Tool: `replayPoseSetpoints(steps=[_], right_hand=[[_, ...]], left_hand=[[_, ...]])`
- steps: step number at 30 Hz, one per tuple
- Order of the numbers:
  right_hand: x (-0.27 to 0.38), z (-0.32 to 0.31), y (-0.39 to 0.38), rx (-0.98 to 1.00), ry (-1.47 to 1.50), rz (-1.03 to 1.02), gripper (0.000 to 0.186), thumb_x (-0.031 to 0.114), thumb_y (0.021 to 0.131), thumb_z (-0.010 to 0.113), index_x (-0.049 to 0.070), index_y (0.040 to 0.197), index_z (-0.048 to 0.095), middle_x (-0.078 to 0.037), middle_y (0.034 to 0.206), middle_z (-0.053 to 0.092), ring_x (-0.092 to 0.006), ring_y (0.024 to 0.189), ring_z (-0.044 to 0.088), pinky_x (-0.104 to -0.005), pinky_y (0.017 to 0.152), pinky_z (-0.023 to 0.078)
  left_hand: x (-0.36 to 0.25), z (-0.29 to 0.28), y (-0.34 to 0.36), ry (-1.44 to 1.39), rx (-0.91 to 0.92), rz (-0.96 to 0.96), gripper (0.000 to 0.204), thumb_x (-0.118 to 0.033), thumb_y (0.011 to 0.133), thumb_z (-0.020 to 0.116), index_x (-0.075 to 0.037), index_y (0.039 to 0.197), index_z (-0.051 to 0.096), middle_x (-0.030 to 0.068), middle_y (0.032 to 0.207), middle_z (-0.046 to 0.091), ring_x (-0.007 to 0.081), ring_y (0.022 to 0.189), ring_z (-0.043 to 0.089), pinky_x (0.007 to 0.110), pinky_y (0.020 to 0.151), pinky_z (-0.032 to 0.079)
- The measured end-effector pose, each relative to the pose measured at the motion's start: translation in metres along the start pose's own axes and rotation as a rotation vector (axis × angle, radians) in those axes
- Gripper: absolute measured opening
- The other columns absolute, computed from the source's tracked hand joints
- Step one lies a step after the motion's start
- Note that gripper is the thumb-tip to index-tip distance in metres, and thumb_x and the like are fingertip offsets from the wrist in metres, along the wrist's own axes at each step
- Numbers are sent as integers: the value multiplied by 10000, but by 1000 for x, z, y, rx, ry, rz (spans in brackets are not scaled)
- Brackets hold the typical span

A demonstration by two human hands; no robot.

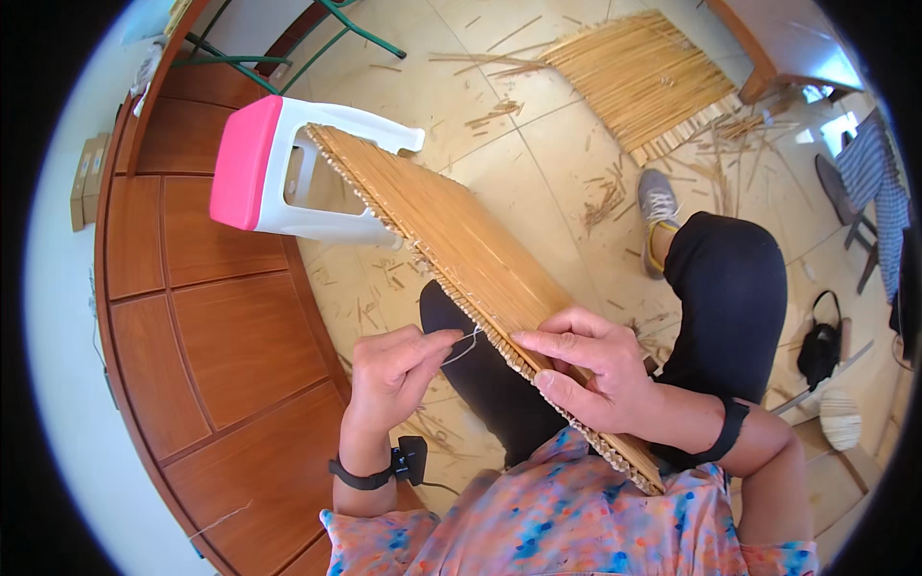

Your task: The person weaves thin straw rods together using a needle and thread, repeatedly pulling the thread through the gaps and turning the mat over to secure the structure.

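Pinching a thin pale thread (474,338) between fingertips, the left hand (396,372) sits beside the knobbly edge of a stalk mat (466,240), slanted above black trousers (725,307). The right hand (597,370) grips that edge, thumb against fingers. I'd worry a hard tug could snap the thread, or a loose grip let the smooth, golden, stiff-looking slab slide.

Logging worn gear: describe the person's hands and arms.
Left hand and right hand are ungloved. The left wrist wears a black band, boxy black device and thin dark cable; the right forearm, a black strap. Short orange-pink fabric sleeves are blotched blue.
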State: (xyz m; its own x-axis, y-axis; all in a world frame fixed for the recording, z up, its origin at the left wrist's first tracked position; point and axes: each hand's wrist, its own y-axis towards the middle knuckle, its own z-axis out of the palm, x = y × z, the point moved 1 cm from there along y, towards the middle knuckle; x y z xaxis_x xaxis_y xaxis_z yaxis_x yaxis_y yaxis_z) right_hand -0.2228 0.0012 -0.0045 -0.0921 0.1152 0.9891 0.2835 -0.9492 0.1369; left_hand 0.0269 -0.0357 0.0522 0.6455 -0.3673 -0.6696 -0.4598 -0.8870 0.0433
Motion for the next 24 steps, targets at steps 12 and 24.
replayPoseSetpoints(steps=[12,24], right_hand=[[-1,2,7,41,-6,-71,392,138,860,734,10,1228,689,-140,1039,631,-236,811,647,-308,708,539],[-6,7,5,44,17,-105,385,163,866,739,10,1216,691,-144,1065,634,-237,791,651,-319,691,545]], left_hand=[[11,-6,11,16,53,38,218,78,772,726,-29,960,757,53,598,534,163,500,562,276,458,415],[26,-5,22,-143,159,138,215,105,742,713,-29,909,723,84,684,626,220,599,623,302,509,456]])
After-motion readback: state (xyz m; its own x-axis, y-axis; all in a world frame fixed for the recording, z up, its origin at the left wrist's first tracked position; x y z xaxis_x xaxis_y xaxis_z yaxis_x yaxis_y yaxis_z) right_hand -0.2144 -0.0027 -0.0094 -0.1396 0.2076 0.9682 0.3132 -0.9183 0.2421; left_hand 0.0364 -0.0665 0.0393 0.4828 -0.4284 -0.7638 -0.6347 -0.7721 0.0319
